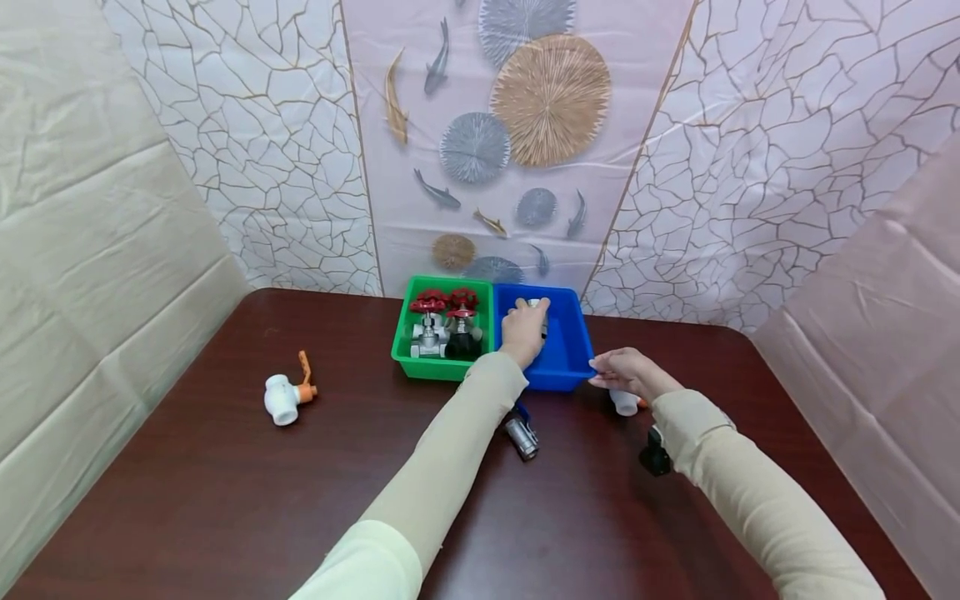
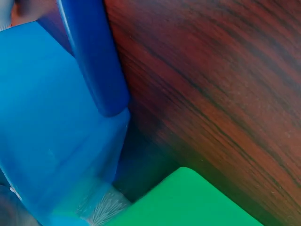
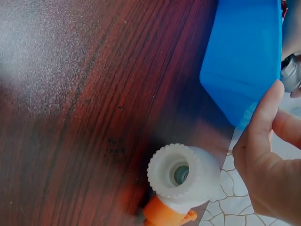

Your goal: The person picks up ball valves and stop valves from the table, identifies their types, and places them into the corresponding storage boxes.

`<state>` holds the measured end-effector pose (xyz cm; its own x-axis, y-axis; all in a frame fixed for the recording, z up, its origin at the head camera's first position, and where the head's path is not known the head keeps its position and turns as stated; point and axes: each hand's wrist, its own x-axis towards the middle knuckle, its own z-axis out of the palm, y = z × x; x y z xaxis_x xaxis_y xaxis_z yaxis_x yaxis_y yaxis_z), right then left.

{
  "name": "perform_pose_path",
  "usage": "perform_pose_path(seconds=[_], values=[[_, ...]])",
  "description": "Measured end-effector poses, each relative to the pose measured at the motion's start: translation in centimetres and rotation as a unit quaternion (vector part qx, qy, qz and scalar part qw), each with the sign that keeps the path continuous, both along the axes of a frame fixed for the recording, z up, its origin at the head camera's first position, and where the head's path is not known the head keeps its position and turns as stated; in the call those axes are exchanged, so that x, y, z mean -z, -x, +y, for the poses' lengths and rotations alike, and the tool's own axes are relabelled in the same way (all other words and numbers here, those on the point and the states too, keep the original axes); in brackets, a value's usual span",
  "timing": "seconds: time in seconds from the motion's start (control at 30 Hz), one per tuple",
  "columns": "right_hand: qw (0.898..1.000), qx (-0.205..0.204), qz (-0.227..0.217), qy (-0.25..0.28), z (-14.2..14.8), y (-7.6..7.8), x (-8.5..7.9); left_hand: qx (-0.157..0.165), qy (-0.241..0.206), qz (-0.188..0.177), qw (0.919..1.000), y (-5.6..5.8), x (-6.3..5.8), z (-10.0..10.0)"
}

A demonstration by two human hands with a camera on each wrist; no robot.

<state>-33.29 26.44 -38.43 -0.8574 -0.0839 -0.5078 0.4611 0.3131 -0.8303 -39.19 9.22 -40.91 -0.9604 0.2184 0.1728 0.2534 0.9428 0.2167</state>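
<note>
My left hand [image 1: 522, 335] reaches into the blue bin [image 1: 558, 379] and grips a metal valve [image 3: 292, 74], mostly covered by the fingers. The fingertips of my right hand [image 1: 628, 372] pinch the blue bin's right front rim. A white plastic valve with an orange handle [image 3: 181, 174] lies on the table below that hand. Touching the blue bin on its left is the green bin [image 1: 431, 369], which holds several valves with red handwheels [image 1: 429, 302].
A metal ball valve with a blue handle [image 1: 521, 435] lies in front of the bins. Far left sits another white valve with an orange handle [image 1: 282, 400]. A black fitting [image 1: 655, 455] is beside the right sleeve. Patterned cloth walls [image 1: 300, 150] enclose the brown table [image 1: 187, 483].
</note>
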Motion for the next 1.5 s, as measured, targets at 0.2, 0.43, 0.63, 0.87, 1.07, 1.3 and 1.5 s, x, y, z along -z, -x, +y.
perform_pose_path(seconds=[0.2,0.43,0.63,0.87,1.07,1.3,1.5], values=[[1.0,0.006,0.003,-0.002,-0.6,-0.2,0.2,-0.005,0.038,0.009,0.9992,0.3,0.6,-0.4],[1.0,0.017,0.008,-0.01,-1.1,-0.4,0.7,0.01,0.056,-0.002,0.9984,0.7,1.1,-1.5],[1.0,0.015,0.015,-0.011,-1.3,-0.6,0.8,0.036,0.052,-0.027,0.9976,0.9,1.3,-2.1],[1.0,0.016,0.01,-0.001,-1.5,-1.0,1.1,0.015,0.036,-0.065,0.9971,0.9,1.9,-2.0],[1.0,0.027,0.0,0.006,-1.1,-1.2,0.7,0.016,0.0,-0.066,0.9977,0.9,1.2,-1.5],[1.0,0.028,-0.002,0.005,-0.6,-0.8,0.0,0.035,0.014,-0.055,0.9978,0.8,0.0,-1.6],[1.0,0.029,-0.003,0.003,-0.5,-0.5,0.0,0.052,0.007,-0.055,0.9971,0.8,-0.1,-1.7]])
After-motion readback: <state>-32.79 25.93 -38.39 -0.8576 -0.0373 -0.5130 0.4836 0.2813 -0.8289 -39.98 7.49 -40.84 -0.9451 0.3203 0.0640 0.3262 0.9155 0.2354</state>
